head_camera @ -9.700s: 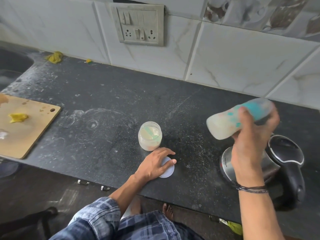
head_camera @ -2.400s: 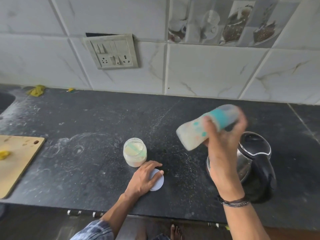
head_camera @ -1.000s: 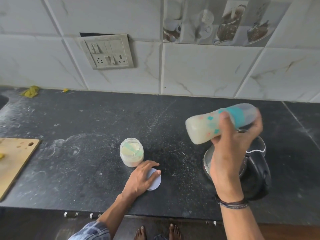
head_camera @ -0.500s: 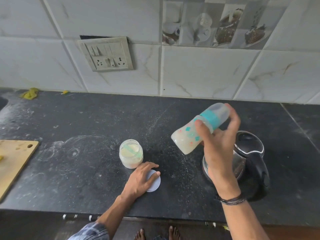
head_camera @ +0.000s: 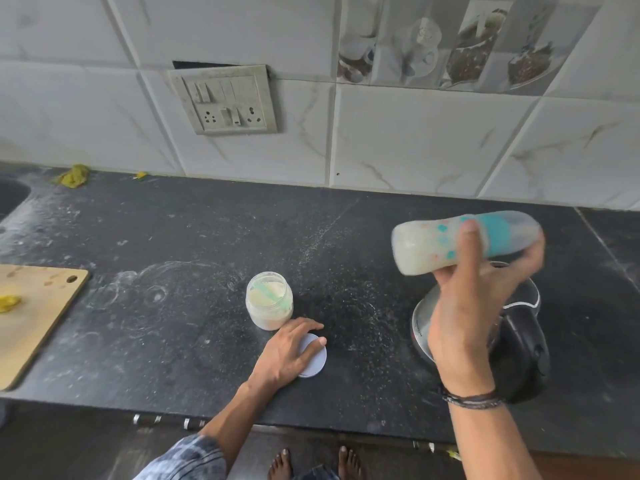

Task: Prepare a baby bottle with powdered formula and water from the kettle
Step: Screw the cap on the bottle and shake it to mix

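Capped baby bottle (head_camera: 464, 245) lying sideways above the kettle (head_camera: 519, 344)
Right hand (head_camera: 474, 306) fingers wrapped round it — left hand (head_camera: 289, 351) spread flat on the jar lid (head_camera: 317, 358)

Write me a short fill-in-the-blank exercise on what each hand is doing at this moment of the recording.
1. The right hand holds the baby bottle lying nearly ______ in the air above the kettle.
2. The left hand rests flat on the round white ______ on the counter.
3. The open formula jar stands just ______ the left hand, toward the wall.
4. A wooden cutting board lies at the counter's ______ edge.

Missing words: horizontal; lid; behind; left
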The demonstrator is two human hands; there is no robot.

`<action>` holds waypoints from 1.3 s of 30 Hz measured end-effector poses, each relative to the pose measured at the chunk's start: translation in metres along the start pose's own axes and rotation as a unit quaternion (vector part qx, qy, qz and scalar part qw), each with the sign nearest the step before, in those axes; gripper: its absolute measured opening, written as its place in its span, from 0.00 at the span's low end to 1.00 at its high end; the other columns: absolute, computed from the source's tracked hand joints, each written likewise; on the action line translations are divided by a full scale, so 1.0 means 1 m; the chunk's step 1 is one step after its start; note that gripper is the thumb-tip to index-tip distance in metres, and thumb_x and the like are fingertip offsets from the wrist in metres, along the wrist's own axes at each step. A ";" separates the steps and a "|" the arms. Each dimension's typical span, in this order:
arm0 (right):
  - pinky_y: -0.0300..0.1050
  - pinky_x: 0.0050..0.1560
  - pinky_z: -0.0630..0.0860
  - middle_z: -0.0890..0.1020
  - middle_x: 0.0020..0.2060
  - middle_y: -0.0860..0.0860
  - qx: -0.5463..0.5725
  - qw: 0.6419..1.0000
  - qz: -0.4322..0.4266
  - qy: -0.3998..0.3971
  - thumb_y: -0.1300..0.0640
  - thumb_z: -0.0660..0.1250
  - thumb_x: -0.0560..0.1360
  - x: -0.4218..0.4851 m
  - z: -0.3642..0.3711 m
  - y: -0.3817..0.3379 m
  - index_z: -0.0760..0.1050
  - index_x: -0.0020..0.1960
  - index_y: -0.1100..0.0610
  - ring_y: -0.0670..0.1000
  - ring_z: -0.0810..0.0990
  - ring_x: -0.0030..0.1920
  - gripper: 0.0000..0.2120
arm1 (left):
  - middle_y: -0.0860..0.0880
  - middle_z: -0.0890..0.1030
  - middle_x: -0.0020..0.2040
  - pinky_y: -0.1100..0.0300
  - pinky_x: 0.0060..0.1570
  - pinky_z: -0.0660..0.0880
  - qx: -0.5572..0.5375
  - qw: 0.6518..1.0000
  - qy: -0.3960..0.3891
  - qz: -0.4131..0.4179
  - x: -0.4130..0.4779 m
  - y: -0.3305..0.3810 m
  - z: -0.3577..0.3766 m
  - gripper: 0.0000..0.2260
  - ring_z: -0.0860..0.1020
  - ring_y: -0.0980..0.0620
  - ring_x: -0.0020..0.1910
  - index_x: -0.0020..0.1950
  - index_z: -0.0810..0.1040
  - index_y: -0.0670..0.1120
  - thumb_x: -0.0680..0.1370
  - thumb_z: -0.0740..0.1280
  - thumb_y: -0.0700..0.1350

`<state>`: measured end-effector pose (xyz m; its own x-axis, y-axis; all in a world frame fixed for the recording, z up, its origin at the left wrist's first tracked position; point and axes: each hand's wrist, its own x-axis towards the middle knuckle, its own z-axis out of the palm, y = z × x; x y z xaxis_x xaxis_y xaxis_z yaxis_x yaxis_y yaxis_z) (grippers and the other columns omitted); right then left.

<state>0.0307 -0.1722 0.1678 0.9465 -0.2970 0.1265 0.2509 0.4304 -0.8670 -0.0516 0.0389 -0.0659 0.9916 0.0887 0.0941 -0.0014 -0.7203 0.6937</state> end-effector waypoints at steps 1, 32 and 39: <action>0.58 0.53 0.85 0.81 0.64 0.52 -0.035 0.998 0.021 -0.039 0.56 0.79 0.75 -0.002 0.001 0.003 0.61 0.75 0.48 0.50 0.84 0.58 0.36 | 0.62 0.77 0.61 0.70 0.62 0.66 0.001 1.000 0.000 0.000 -0.001 -0.001 0.000 0.19 0.72 0.65 0.63 0.64 0.78 0.55 0.81 0.60 0.65; 0.45 0.46 0.83 0.82 0.57 0.52 -0.046 0.997 0.027 -0.056 0.60 0.78 0.75 0.001 -0.005 -0.001 0.63 0.74 0.49 0.48 0.85 0.51 0.34 | 0.63 0.77 0.61 0.74 0.61 0.63 -0.001 1.000 0.002 0.002 0.000 0.001 0.000 0.22 0.72 0.66 0.63 0.64 0.78 0.56 0.81 0.58 0.68; 0.51 0.49 0.84 0.84 0.57 0.47 -0.049 0.997 0.037 -0.041 0.62 0.75 0.78 -0.001 0.000 0.001 0.62 0.74 0.48 0.47 0.85 0.53 0.32 | 0.62 0.77 0.61 0.69 0.61 0.66 -0.009 1.000 0.003 0.001 -0.001 0.000 0.001 0.22 0.72 0.65 0.63 0.64 0.78 0.56 0.80 0.58 0.68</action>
<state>0.0305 -0.1715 0.1666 0.9762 -0.1950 0.0953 0.1621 0.3630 -0.9176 -0.0522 0.0384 -0.0669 0.9908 0.0915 0.0996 -0.0057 -0.7077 0.7065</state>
